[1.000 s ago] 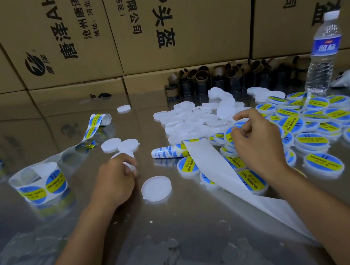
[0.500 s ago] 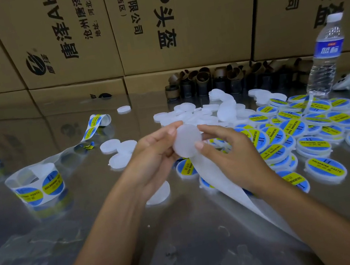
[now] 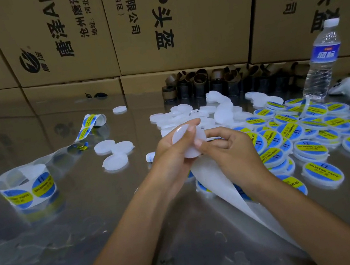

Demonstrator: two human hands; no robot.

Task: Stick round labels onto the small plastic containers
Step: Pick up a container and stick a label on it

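A round white plastic container (image 3: pixel 189 140) is held up above the table between both hands, its blank side toward me. My left hand (image 3: pixel 171 154) grips its left edge, thumb across the face. My right hand (image 3: pixel 226 149) pinches its right and lower edge. Whether a label is on its far side is hidden. A white backing strip (image 3: pixel 215 179) trails from under my hands toward the near right. Unlabelled white containers (image 3: pixel 189 113) lie in a pile behind. Labelled blue-and-yellow containers (image 3: pixel 309 132) cover the right side.
A roll of blue-and-yellow labels (image 3: pixel 26 184) stands at the left, its strip running to a curled end (image 3: pixel 93 121). Three loose white containers (image 3: pixel 114 151) lie left of my hands. A water bottle (image 3: pixel 323 62), brown cardboard cores (image 3: pixel 207 82) and stacked cartons (image 3: pixel 172 16) stand behind.
My left hand picked a white container off the table and raised it; my right hand left the label strip and joined it. Since half a second ago both hands have tightened round it.
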